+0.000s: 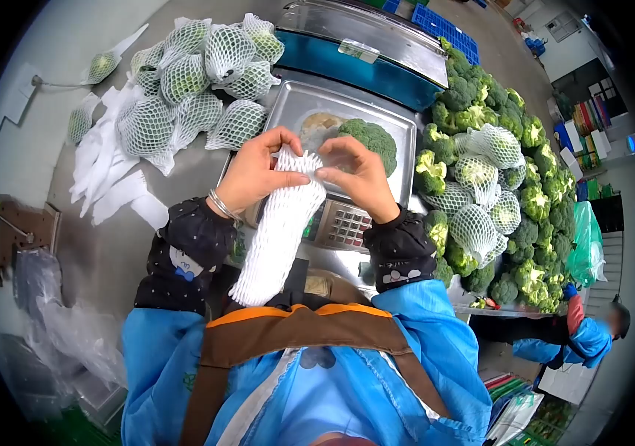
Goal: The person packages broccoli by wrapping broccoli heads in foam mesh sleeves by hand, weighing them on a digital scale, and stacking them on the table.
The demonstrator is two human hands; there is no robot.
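I am standing near, and the person's left hand (254,175) is holding a white foam net (276,238) close to its upper end, the thumb pressing on the front. The right hand (365,178) is meeting the same end with thumb and forefinger set narrow; whether they are really pinching the mesh, I cannot tell. The net is hanging down toward the brown apron (295,338), and a bare broccoli head (374,143) is lying beyond the hands on the scale tray (302,97).

In my judgement, this soft mesh is risking a tear if the fingers are pulling too strongly on one strand. If its layers are sticking together, the mouth may be staying closed. The loose lower end could be catching on the apron. The right cuff (400,249) is sitting beside the keypad (351,225), so a low wrist could be pressing some key. The broccoli pile (536,197) is leaning near the scale, and a badly balanced head could be rolling down.
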